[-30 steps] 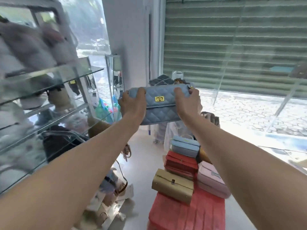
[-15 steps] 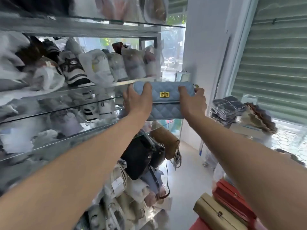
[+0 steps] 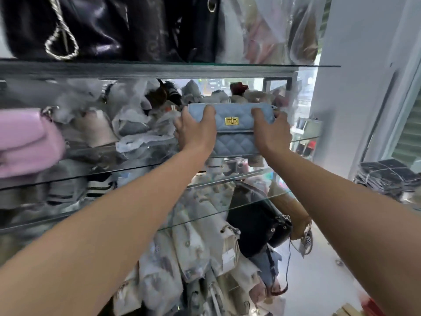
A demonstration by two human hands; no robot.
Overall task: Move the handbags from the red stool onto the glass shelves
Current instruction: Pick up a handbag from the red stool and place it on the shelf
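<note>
At the shelving, the left hand [image 3: 196, 131] and right hand [image 3: 271, 131] gripped one blue handbag [image 3: 234, 133] by its ends. It had come from above the red stool to the middle glass shelf [image 3: 136, 164], so set-down appeared imminent, though contact could not be confirmed. Counted: two hands, one blue handbag, one pink handbag [image 3: 27, 142] further left, at least three shelves.

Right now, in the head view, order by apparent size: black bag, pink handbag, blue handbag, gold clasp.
1. black bag
2. pink handbag and blue handbag: alike; pink cropped, blue partly covered, so unranked
3. gold clasp
</note>
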